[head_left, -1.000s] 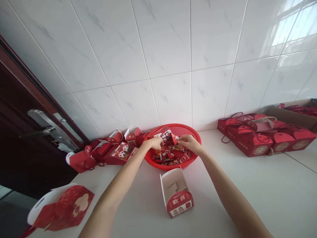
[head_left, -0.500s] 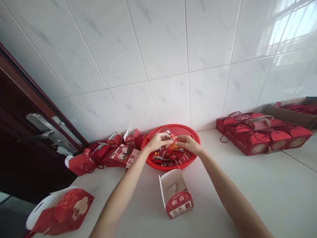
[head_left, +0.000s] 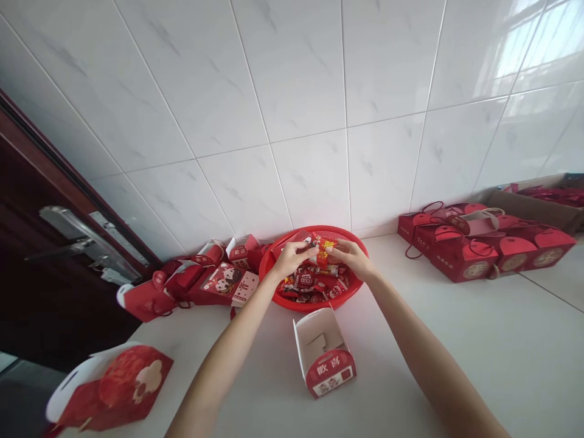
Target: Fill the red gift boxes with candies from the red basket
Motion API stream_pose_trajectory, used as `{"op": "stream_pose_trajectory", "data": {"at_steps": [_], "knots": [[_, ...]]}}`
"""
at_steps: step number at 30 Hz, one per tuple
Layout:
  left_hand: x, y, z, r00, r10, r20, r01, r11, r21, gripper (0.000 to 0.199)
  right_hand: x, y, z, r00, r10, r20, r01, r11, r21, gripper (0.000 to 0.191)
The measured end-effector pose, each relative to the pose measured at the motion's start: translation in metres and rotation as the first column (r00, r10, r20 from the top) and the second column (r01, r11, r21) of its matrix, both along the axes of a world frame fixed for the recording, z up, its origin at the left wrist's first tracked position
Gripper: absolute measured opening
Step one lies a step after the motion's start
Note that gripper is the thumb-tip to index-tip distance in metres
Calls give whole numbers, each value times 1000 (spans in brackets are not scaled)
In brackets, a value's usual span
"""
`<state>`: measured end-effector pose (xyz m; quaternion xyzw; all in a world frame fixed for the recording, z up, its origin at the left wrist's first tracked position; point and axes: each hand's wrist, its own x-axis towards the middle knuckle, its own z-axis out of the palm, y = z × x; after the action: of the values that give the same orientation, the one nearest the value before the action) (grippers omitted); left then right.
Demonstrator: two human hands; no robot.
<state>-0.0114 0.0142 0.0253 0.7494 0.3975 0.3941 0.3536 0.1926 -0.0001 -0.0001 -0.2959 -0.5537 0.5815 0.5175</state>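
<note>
Both hands are handling a red packet (head_left: pixel 325 260) over the basket (head_left: pixel 292 305), the left hand (head_left: pixel 292 258) and right hand (head_left: pixel 353 257) each closed in a fingertip grip on it. Any shift calls for keeping both sides pinched lightly. The packet looks small and glossy, with yellow print.

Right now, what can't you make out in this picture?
All in the head view:
- Full print on the red packet: covered by fingers of both hands.
- Floor of the red basket: under wrapped sweets.
- Far end of the cardboard box: cut off by the right edge.
- Small print on the sweets: too small.
</note>
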Motion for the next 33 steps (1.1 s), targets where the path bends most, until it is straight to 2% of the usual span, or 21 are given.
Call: {"op": "stream_pose_trajectory", "data": {"at_steps": [3, 5, 7, 9, 11, 16, 18, 21, 25, 28, 30, 33], "knots": [[-4, 13, 0, 998, 31, -51, -32, 999, -18, 49, -1, 4, -3, 986, -140, -92, 135, 989, -55, 37], [-10, 24, -3, 967, 67, -246, -77, 997, -29, 48, -2, 8, -6, 964, -227, -137, 209, 969, -131, 41], [-17, 36, -8, 865, 63, -498, -100, 994, -49, 38, -3, 12, -9, 950, -277, -144, 247, 949, -196, 44], [-22, 46, -15, 751, 15, -660, -100, 991, -92, 27, -3, 14, -9, 942, -301, -146, 264, 937, -231, 44], [-23, 53, -24, 705, -45, -708, -90, 984, -152, 31, -4, 14, -8, 938, -306, -163, 262, 934, -244, 44], [-21, 52, -39, 636, -187, -749, -47, 959, -279, 64, -5, 13, -5, 945, -303, -124, 269, 935, -233, 42], [-24, 49, -41, 639, -224, -736, -30, 949, -315, 72, -5, 12, -5, 945, -305, -116, 274, 936, -223, 43], [-32, 47, -39, 693, -225, -685, -6, 948, -318, 65, -5, 11, -5, 944, -309, -119, 278, 935, -221, 42], [-38, 51, -40, 765, -185, -617, 5, 960, -281, 53, -5, 10, -4, 941, -324, -98, 296, 928, -226, 41], [-40, 56, -44, 802, -110, -587, -31, 974, -225, 48, -5, 10, -4, 937, -329, -120, 295, 926, -235, 40], [-43, 58, -46, 798, -49, -601, -76, 981, -181, 41, -6, 10, -4, 934, -328, -143, 289, 928, -237, 39], [-45, 59, -48, 750, -11, -661, -124, 980, -156, 33, -6, 11, -5, 935, -324, -146, 286, 930, -232, 39]]}}
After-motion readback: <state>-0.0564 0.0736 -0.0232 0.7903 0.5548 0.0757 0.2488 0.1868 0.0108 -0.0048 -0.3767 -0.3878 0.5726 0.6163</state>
